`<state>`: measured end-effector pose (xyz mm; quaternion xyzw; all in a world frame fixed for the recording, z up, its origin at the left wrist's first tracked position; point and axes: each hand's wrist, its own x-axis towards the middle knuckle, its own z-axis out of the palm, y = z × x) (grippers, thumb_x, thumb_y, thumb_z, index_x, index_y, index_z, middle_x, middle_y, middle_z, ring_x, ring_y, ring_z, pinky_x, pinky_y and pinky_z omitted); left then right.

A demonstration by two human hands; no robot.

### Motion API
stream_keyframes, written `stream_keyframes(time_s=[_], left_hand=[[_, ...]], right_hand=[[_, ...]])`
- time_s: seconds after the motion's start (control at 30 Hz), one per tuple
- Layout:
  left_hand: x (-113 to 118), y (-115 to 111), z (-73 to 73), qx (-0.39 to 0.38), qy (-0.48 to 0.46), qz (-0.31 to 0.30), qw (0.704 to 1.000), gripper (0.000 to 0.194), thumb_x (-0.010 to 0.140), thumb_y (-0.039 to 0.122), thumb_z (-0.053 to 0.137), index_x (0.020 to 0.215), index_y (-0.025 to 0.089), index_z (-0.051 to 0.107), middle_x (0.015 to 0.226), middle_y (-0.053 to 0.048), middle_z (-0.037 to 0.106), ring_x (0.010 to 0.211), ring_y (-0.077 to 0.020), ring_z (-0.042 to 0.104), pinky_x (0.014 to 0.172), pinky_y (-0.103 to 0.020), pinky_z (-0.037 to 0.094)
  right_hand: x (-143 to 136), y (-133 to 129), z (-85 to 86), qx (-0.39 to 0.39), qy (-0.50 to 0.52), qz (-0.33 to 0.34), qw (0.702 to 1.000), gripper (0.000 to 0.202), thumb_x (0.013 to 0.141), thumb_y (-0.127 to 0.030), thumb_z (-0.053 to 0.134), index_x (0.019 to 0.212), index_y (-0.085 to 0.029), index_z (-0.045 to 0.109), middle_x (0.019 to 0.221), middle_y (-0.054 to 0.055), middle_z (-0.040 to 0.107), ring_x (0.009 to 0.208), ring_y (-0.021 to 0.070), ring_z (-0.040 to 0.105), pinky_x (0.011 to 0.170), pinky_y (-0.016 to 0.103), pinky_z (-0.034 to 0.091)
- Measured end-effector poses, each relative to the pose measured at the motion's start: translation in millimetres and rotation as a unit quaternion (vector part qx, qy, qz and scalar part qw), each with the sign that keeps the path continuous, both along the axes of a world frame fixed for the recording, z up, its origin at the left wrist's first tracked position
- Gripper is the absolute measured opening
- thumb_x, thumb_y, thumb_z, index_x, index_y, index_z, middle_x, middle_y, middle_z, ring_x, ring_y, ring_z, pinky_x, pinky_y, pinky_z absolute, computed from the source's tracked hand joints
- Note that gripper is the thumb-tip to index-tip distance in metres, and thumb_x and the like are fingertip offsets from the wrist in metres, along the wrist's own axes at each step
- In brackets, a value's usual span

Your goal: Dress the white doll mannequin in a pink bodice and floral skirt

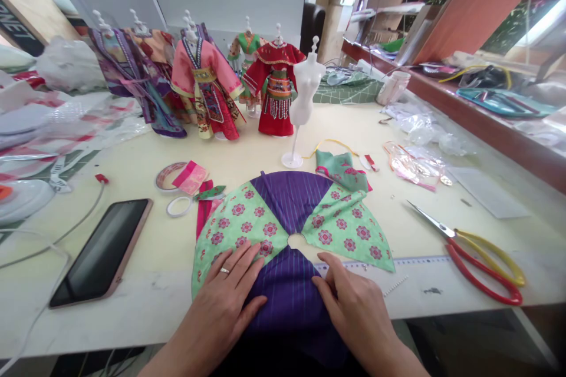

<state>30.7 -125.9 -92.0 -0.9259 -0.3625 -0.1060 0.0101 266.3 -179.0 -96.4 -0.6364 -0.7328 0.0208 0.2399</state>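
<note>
Left hand: laid on the cloth (292, 206), fingers flat and nearly side by side on a green flowered panel, thumb set apart on the near purple panel; a ring on one finger.
Right hand (356, 300): thumb at the right edge of the near purple panel, index finger bent above it; cannot tell whether they pinch the fabric.
Cloth: fanned out on the tabletop (145, 330) between and beyond the hands, two purple striped panels alternating with two green ones around a round neck gap; its near end runs past the front edge.
Ruler (424, 261): partly under the right green panel.
Scissors (450, 234): at right, one handle red, one yellow.
Phone (101, 253): at left, screen dark.
Doll stand (305, 88): white, upright, bare, just beyond the cloth.
</note>
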Motion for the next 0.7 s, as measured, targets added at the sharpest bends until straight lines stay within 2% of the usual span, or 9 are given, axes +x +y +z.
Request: stream_keyframes(time_s=[0.1, 0.2, 0.33, 0.43, 0.53, 0.7], left_hand=[[0.8, 0.8, 2.3, -0.006, 0.003, -0.002, 1.0, 0.042, 0.086, 0.03, 0.053, 0.126, 0.017, 0.052, 0.139, -0.011, 0.048, 0.128, -0.0294, 0.042, 0.1, -0.047, 0.041], [2.7, 2.2, 5.4, -0.009, -0.006, 0.0, 1.0, 0.044, 0.086, 0.031, 0.052, 0.128, 0.017, 0.05, 0.136, -0.012, 0.05, 0.124, -0.0287, 0.045, 0.099, -0.046, 0.042], [8.8, 11.2, 11.3, -0.015, -0.007, -0.002, 1.0, 0.044, 0.087, 0.03, 0.052, 0.129, 0.017, 0.049, 0.132, -0.012, 0.053, 0.122, -0.0277, 0.048, 0.1, -0.045, 0.041], [16.4, 24.4, 15.9, -0.027, 0.014, -0.013, 0.999, 0.044, 0.087, 0.033, 0.053, 0.128, 0.018, 0.051, 0.136, -0.013, 0.05, 0.126, -0.029, 0.044, 0.102, -0.046, 0.038], [25.4, 39.2, 18.5, -0.057, 0.04, -0.031, 0.997, 0.055, 0.084, 0.042, 0.056, 0.134, 0.022, 0.044, 0.143, -0.011, 0.042, 0.131, -0.0306, 0.037, 0.103, -0.049, 0.034], [35.8, 54.9, 15.3, -0.091, 0.069, -0.043, 0.993, 0.066, 0.081, 0.057, 0.051, 0.138, 0.028, 0.037, 0.148, -0.012, 0.033, 0.136, -0.0342, 0.027, 0.104, -0.056, 0.026]], right_hand=[[4.8, 2.4, 4.0, 0.02, -0.04, -0.018, 0.999, 0.026, 0.097, -0.027, 0.032, 0.106, -0.016, 0.053, 0.072, 0.004, 0.066, 0.055, 0.0174, 0.063, 0.05, 0.027, 0.04], [10.7, 3.4, 6.7, 0.018, -0.033, -0.022, 0.999, 0.023, 0.096, -0.025, 0.033, 0.101, -0.018, 0.054, 0.076, 0.004, 0.066, 0.06, 0.0172, 0.063, 0.053, 0.027, 0.042], [15.9, 4.1, 8.3, 0.024, -0.021, -0.014, 0.999, 0.021, 0.094, -0.023, 0.036, 0.098, -0.017, 0.056, 0.085, 0.008, 0.064, 0.076, 0.0219, 0.062, 0.064, 0.032, 0.046], [16.2, 5.5, 9.6, 0.029, -0.009, 0.001, 1.0, 0.019, 0.093, -0.021, 0.04, 0.098, -0.016, 0.058, 0.092, 0.01, 0.062, 0.087, 0.0251, 0.058, 0.073, 0.038, 0.047], [13.8, 5.9, 10.8, 0.025, 0.009, 0.023, 0.999, 0.019, 0.091, -0.018, 0.042, 0.102, -0.016, 0.059, 0.096, 0.011, 0.061, 0.09, 0.0251, 0.056, 0.078, 0.041, 0.048], [3.8, 4.0, 11.5, 0.039, 0.006, 0.052, 0.998, 0.025, 0.089, -0.016, 0.044, 0.107, -0.018, 0.061, 0.11, 0.013, 0.058, 0.101, 0.0278, 0.053, 0.084, 0.047, 0.048]])
